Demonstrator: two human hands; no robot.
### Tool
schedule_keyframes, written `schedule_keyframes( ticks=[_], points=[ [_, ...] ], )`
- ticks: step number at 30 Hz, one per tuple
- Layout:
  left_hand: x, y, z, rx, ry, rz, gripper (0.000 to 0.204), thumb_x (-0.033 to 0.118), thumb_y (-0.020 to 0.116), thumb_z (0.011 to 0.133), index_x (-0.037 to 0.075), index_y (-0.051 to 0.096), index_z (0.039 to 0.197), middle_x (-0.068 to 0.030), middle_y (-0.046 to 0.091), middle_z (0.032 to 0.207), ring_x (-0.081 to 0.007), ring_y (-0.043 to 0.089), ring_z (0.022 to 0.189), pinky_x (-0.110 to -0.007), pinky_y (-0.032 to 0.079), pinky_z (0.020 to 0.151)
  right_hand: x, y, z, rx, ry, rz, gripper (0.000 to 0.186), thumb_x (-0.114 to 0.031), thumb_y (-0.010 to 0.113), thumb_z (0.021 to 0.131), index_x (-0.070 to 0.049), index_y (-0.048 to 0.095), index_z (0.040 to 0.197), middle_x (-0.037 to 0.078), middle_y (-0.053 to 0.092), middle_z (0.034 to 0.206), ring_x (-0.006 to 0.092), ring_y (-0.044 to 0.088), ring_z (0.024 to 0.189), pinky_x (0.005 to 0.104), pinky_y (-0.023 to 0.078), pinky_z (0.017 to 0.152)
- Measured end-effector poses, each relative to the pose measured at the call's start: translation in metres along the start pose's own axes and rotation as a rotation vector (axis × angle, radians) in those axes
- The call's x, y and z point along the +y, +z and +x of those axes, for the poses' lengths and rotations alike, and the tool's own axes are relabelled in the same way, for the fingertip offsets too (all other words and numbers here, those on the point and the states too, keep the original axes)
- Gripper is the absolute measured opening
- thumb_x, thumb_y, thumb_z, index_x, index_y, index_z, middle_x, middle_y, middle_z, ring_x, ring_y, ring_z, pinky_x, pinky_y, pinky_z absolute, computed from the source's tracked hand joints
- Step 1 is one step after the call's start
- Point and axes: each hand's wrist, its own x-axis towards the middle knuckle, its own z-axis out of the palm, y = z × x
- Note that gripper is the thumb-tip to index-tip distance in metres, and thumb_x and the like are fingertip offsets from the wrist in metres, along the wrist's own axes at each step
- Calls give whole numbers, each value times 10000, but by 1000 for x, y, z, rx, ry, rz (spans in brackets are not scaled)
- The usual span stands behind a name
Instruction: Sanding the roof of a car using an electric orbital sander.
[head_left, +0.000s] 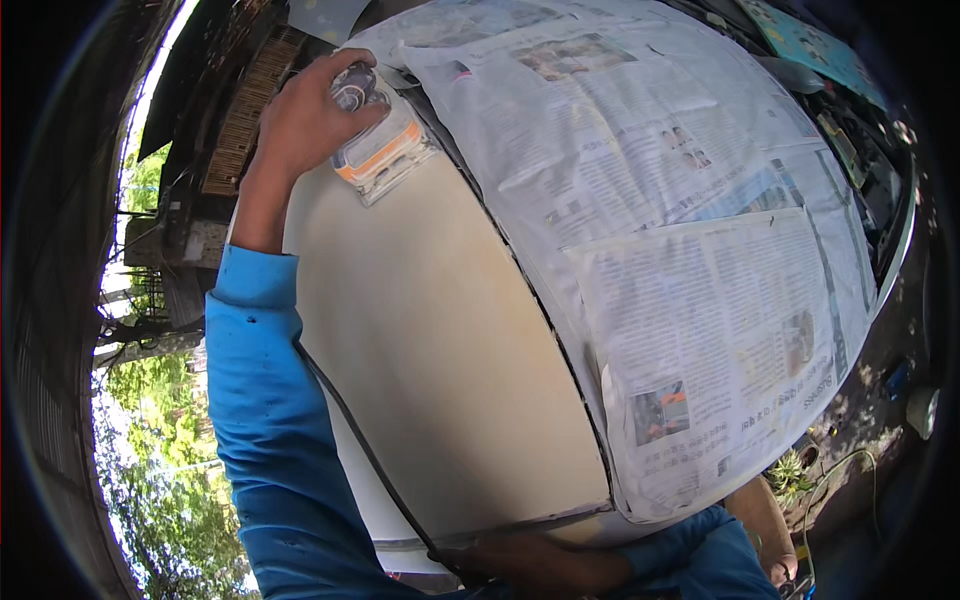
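Observation:
At the upper end of a cream-coloured body panel (420, 340), my left hand (320, 115) grips a grey power sander with an orange stripe (385, 150), which rests on the surface. A dark cord (365, 435) runs down along my blue-sleeved left arm toward the lower edge. My right hand (520, 562) is low in shadow at the panel's bottom edge, beside that cord; its fingers are too dim to make out. Newspaper sheets (670, 300) cover the surface to the right of the panel, along a dark seam.
Dark vehicle parts (860, 185) show past the newspaper at upper right, below a light-blue patterned board (820, 55). A slatted wooden piece (245, 120) and sunlit foliage (155, 430) lie left. The ground at right holds a small plant (788, 475) and a pale hose (845, 460).

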Motion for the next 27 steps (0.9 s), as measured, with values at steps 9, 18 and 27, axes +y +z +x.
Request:
schedule_keyframes(
  ticks=[9,18,27],
  points=[
    [16,-9,-4,-18,2,19,567,291,824,752,166,665,1281,-102,731,1123,-269,710,998,-376,539,896,-7,-7,0,-5,-5,-5,632,-245,791,845,-29,539,1383,100,600,823,274,615,710,406,502,632],
    [33,-15,-20,-28,80,18,547,277,822,757,140,668,1264,-111,725,1121,-278,701,1004,-378,535,903,-9,-7,-1,-26,17,21,599,-242,781,871,-50,554,1391,105,624,799,279,628,681,405,501,616],
    [43,-18,-24,-30,126,-14,515,206,831,768,126,666,1249,-120,726,1087,-249,707,969,-360,534,894,-10,-8,-2,28,-29,23,586,-231,778,884,-59,556,1398,101,622,797,262,619,678,400,494,614]
  ],
)
